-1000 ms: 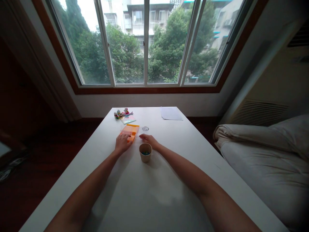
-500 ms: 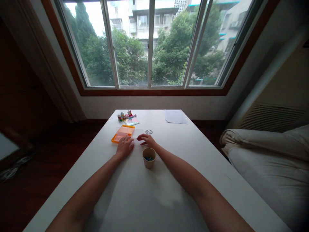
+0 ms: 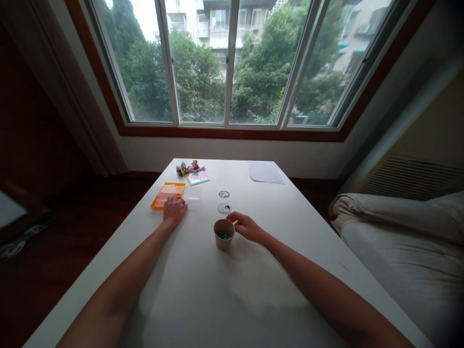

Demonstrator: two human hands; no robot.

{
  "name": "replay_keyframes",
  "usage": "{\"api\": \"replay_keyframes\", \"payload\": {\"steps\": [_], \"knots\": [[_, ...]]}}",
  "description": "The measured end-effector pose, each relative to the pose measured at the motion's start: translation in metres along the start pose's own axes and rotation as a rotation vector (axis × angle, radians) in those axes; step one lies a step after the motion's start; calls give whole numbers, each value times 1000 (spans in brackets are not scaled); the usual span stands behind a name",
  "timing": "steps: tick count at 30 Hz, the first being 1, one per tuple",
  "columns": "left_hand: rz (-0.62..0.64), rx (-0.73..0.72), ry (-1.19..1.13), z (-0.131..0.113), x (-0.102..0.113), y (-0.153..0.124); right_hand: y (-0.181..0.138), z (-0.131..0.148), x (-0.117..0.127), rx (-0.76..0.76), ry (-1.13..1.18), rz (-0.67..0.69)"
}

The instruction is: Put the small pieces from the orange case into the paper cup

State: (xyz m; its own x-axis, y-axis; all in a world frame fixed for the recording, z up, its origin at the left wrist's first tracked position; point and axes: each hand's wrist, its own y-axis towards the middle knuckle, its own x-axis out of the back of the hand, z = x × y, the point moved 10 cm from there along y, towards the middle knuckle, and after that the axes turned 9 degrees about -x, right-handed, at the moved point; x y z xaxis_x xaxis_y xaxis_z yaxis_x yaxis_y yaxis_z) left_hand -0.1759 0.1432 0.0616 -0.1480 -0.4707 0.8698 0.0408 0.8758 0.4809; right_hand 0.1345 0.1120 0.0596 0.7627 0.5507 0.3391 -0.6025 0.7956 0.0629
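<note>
My left hand (image 3: pixel 175 210) lies with fingers stretched over the near right edge of an open orange plastic case (image 3: pixel 158 201). Clear plastic (image 3: pixel 194 194) extends from the case on its right. Beside the beige paper cup (image 3: pixel 224 243), my right hand (image 3: pixel 247 227) has its fingers curled at the right rim, with the fingertips partly behind it. Small blue and greenish pieces (image 3: pixel 224 236) lie inside the upright cup. Just beyond the cup is a round clear disc (image 3: pixel 224 209) with a small dark mark, and a similar disc (image 3: pixel 224 194) lies farther back.
Small colourful figures (image 3: pixel 186 168) and a pastel card (image 3: pixel 197 178) are at the table's far left. Sheets of white paper (image 3: pixel 266 173) lie at the far right. A pale sofa (image 3: pixel 395 232) stands right of the white table (image 3: pixel 203 295).
My left hand and the orange case have shifted left. My right hand has drawn back and right to the cup. The nearer disc now shows where that hand was.
</note>
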Motion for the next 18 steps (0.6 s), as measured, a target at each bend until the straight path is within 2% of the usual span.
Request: {"api": "replay_keyframes", "payload": {"steps": [4, 10, 15, 18], "knots": [[-28, 49, -14, 14, 0, -3, -18, -3, -17, -18, 132, 139], [-71, 89, -29, 25, 1, -8, -30, 16, -48, 57, 70, 242], [-75, 64, -48, 28, -2, -11, -18, 12, -66, 39, 56, 96], [-84, 34, -77, 28, -3, -11, 6, 10, -63, 12, -6, 6]]}}
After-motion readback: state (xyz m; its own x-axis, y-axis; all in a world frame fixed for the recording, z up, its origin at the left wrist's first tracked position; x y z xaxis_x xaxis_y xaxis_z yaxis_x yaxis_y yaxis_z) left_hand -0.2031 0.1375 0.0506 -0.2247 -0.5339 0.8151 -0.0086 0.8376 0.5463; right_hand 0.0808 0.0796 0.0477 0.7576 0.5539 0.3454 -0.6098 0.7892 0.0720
